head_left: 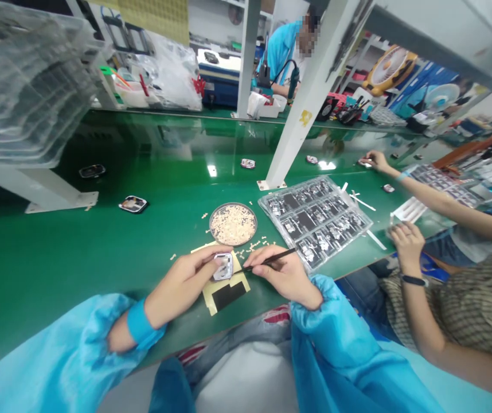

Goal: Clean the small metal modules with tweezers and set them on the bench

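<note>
Between the thumb and fingers of my left hand [181, 281] is a small rounded-rectangular device housing [223, 266] with a pale rim, its open inside turned up. My right hand [282, 272] is closed around dark tweezers [274, 259], held like a pen, their tip pointing left beside the housing. Beneath both lies a yellow sheet [240, 279] with a black patch [229, 295] on it. Just beyond my hands stands a round dish [211, 232] full of small beige pieces. More loose beige pieces [252, 246] lie near my right hand.
A clear tray [297, 250] of small black and silver parts lies to the right, with white strips [375, 240] beside it. Similar housings [133, 204] are spread along the green bench [78, 252]. A white post [293, 120] rises ahead; stacked plastic trays [26, 92] stand left. A co-worker's hands [407, 244] work at right.
</note>
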A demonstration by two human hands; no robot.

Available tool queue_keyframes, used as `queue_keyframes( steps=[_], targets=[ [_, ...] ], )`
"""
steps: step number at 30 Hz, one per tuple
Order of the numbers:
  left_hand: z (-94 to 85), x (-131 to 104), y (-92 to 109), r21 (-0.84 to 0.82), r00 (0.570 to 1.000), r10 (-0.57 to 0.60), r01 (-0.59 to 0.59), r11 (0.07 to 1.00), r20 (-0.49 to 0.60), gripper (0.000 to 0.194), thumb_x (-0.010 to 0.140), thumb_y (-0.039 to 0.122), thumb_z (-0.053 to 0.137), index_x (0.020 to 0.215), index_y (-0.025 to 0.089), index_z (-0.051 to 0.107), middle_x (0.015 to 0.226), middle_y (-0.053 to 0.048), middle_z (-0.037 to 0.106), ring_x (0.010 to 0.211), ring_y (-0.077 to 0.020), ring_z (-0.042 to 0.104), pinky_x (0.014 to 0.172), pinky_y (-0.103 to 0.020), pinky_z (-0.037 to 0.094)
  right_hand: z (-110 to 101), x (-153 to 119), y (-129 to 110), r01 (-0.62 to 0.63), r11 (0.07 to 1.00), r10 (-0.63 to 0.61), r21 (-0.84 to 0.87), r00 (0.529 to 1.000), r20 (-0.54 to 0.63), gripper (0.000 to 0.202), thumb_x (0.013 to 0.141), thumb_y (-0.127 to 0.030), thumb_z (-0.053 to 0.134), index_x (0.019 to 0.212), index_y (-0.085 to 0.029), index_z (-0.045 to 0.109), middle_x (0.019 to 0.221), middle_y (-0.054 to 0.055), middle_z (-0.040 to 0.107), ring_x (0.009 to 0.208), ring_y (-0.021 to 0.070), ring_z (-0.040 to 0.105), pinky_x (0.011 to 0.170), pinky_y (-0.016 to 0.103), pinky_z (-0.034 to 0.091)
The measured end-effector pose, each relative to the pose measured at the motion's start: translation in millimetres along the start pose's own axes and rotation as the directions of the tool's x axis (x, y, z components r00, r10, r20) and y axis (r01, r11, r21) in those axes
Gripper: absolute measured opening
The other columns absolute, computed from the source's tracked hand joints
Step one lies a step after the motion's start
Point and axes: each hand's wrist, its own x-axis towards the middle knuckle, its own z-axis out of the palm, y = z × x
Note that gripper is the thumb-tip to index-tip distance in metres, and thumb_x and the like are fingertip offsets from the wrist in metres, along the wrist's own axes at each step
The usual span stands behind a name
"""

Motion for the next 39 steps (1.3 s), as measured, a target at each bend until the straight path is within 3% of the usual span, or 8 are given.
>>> queue_keyframes(
  steps=[5, 11, 14, 19, 23, 28, 32, 39],
  targets=[
    [-3.3, -3, 1, -0.067, 0.997, -0.063, 0.060, 0.996, -0.043, 0.053, 0.091, 0.059, 0.055, 0.128, 0.025, 0.070, 0.131, -0.003, 0.070, 0.119, -0.0296, 0.064, 0.092, -0.033, 0.054, -39, 3, -34, 0.018, 0.953, -0.075, -0.301, 0.981, -0.177, 0.038, 0.104, -0.049, 0.041, 0.088, -0.021, 0.061, 0.082, 0.005, 0.070, 0.076, 0.0183, 0.066, 0.074, 0.034, 0.054],
    [-6.8, -3, 8, -0.247, 0.988, -0.138, 0.118, 0.962, -0.066, 0.057, 0.085, 0.059, 0.066, 0.125, 0.019, 0.069, 0.119, -0.009, 0.075, 0.109, -0.0295, 0.070, 0.091, -0.034, 0.057, -87, 33, -50, -0.303, 0.241, 0.045, -0.922, 0.953, -0.301, 0.025, 0.089, -0.045, 0.066, 0.095, -0.021, 0.072, 0.074, 0.003, 0.068, 0.068, 0.0200, 0.061, 0.063, 0.030, 0.039],
    [-4.9, -1, 6, -0.438, 0.994, -0.109, 0.103, 0.893, 0.012, 0.051, 0.079, 0.048, 0.078, 0.118, 0.019, 0.063, 0.110, -0.009, 0.078, 0.098, -0.0242, 0.073, 0.085, -0.030, 0.058, -90, 41, -43, -0.295, 0.126, 0.090, -0.947, 0.954, -0.285, 0.025, 0.085, -0.040, 0.070, 0.101, -0.021, 0.071, 0.086, 0.005, 0.071, 0.080, 0.0224, 0.064, 0.067, 0.030, 0.040],
    [-0.2, 2, 2, -0.523, 0.992, -0.128, 0.116, 0.844, 0.014, 0.043, 0.074, 0.037, 0.085, 0.098, 0.019, 0.055, 0.090, -0.006, 0.079, 0.079, -0.0196, 0.075, 0.067, -0.024, 0.058, -87, 36, -46, -0.230, 0.250, 0.014, -0.940, 0.972, -0.235, 0.014, 0.082, -0.031, 0.070, 0.082, -0.019, 0.063, 0.086, 0.004, 0.067, 0.080, 0.0197, 0.061, 0.069, 0.029, 0.040],
    [0.2, 0, 11, -0.453, 0.987, -0.157, 0.150, 0.879, 0.022, 0.038, 0.076, 0.043, 0.081, 0.099, 0.016, 0.065, 0.083, -0.007, 0.078, 0.069, -0.0199, 0.073, 0.051, -0.023, 0.052, -66, 23, -55, -0.194, 0.570, -0.071, -0.799, 0.956, -0.284, 0.021, 0.086, -0.038, 0.068, 0.083, -0.019, 0.060, 0.072, -0.001, 0.061, 0.065, 0.0150, 0.053, 0.061, 0.027, 0.038],
    [-1.4, 0, 17, -0.424, 0.982, -0.189, 0.167, 0.890, -0.010, 0.038, 0.082, 0.050, 0.073, 0.093, 0.014, 0.072, 0.068, -0.005, 0.074, 0.050, -0.0134, 0.059, 0.041, -0.022, 0.038, -13, 9, -47, -0.171, 0.856, 0.086, -0.487, 0.978, -0.192, 0.027, 0.078, -0.043, 0.080, 0.080, -0.018, 0.070, 0.058, -0.004, 0.052, 0.053, 0.0113, 0.041, 0.050, 0.026, 0.033],
    [-4.0, -2, 10, -0.446, 0.993, -0.117, 0.094, 0.890, -0.023, 0.041, 0.093, 0.045, 0.060, 0.115, 0.012, 0.071, 0.068, -0.004, 0.073, 0.052, -0.0123, 0.055, 0.049, -0.023, 0.040, 16, 8, -28, -0.138, 0.959, 0.142, -0.249, 0.990, 0.000, 0.022, 0.085, -0.040, 0.074, 0.084, -0.018, 0.075, 0.084, 0.003, 0.070, 0.077, 0.0169, 0.061, 0.071, 0.029, 0.048],
    [-2.7, -9, 8, -0.502, 1.000, -0.006, -0.007, 0.865, -0.024, 0.046, 0.079, 0.025, 0.069, 0.123, 0.013, 0.068, 0.117, -0.012, 0.075, 0.111, -0.0281, 0.069, 0.094, -0.035, 0.055, 28, 14, -15, -0.271, 0.924, 0.272, -0.269, 0.962, -0.032, 0.028, 0.082, -0.038, 0.075, 0.067, -0.015, 0.071, 0.060, -0.001, 0.063, 0.057, 0.0108, 0.050, 0.055, 0.023, 0.038]
  ],
)
